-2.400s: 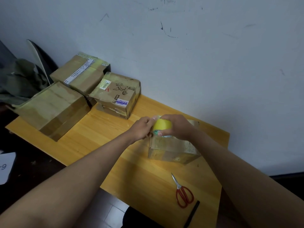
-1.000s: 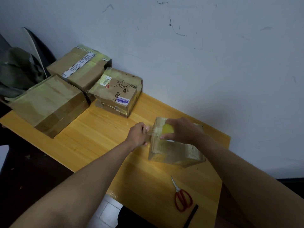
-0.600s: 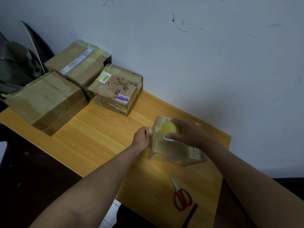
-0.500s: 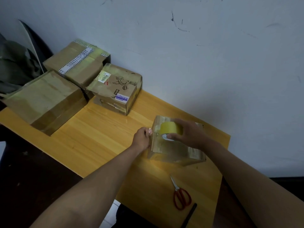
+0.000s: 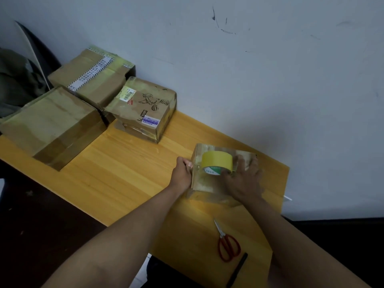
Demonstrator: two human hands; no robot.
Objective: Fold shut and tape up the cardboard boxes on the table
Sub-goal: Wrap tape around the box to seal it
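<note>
A: What lies around the work on the yellow wooden counter [image 5: 128, 173]?

B: Three taped brown cardboard boxes crowd its far left corner: a large plain box [image 5: 52, 125] at the left edge, a box with a printed white strip [image 5: 91, 80] against the wall, and a smaller box with stickers and a black drawing [image 5: 143, 109] just beside both. Near the front right edge lie red-handled scissors [image 5: 227, 242], blades pointing toward the wall, with a thin black stick [image 5: 236, 270] just beside the handles. Nothing stands between the hands and their box.

A: And the hands?

B: Both forearms reach in from the near side. The left hand [image 5: 182, 173] grips the left upper edge of the small tape-wrapped cardboard box [image 5: 205, 183], fingers [image 5: 188, 163] curled against that side. The right hand [image 5: 243, 179] lies over the box top, its fingers clamped on the yellow roll of packing tape [image 5: 217, 163], thumb on the roll's near face and the rest behind it.

A: Where is that box, and how does it lie?

B: Near the right end of the counter, close to the far edge by the wall. Its long axis runs along that far edge, left to right. The roll stands on edge on the box top toward its left end, its green-labelled core facing the near side
</note>
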